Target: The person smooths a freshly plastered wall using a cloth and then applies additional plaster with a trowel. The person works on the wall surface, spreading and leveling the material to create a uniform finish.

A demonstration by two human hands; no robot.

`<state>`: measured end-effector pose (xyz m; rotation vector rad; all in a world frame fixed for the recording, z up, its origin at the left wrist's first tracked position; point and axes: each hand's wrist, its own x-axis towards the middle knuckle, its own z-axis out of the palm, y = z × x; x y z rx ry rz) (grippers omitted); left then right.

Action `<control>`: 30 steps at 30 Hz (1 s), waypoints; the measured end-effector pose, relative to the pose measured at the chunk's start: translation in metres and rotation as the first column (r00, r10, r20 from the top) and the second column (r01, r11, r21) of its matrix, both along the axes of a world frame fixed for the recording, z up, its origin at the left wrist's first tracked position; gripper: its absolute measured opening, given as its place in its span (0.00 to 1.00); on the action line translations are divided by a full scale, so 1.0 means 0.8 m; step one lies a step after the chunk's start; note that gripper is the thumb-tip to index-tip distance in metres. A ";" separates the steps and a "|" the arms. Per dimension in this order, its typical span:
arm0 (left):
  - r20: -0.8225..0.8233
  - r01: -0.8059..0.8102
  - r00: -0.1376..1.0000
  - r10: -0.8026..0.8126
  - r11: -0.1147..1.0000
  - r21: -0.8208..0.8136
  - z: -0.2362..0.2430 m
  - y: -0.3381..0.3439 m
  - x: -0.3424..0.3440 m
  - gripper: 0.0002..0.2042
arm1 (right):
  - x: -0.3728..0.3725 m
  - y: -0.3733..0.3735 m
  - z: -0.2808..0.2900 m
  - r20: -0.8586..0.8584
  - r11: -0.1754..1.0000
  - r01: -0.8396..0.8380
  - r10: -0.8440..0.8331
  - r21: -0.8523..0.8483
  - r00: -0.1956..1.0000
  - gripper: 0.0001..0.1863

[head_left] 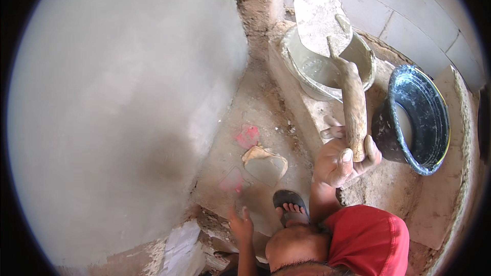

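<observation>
Trowel (323, 26) stood right of centre, its handle (354, 107) low and its blade (316, 7) reaching the top of the frame. The left hand (241, 226), at the bottom of the frame, was released, fingers apart, holding nothing visible. The right hand (338, 162) grasped the handle by its lower end, thumb and fingers around the wood. That handle looked stiff and dry enough to grip, so it was the sensible place to take hold; nearer the blade would likely have balanced better, since the pale coating probably made the far end heavy. The blade's smeared face seemed slippery; nothing looked fragile. Beyond, it overlapped the grey bucket (289, 57); I could not tell whether they touched. Right sat a blue bucket (432, 115); upper right, a block wall (404, 10).
</observation>
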<state>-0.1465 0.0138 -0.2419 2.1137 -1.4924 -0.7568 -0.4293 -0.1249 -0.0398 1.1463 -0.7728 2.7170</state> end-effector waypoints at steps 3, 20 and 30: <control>-0.113 -0.007 0.994 -0.001 0.997 -0.073 -0.001 0.015 0.000 0.26 | 0.018 -0.012 0.005 0.169 0.828 -0.511 0.483 0.231 0.859 0.23; 0.657 0.294 0.672 0.342 0.691 -0.660 0.317 -0.114 0.199 0.24 | 0.234 -0.095 -0.282 0.941 -0.060 -0.941 0.044 -0.332 -0.335 0.18; 0.751 0.768 0.079 0.655 0.441 -0.465 0.465 -0.244 0.269 0.28 | 0.228 -0.084 -0.305 0.976 -0.095 -0.981 0.118 -0.170 -0.181 0.20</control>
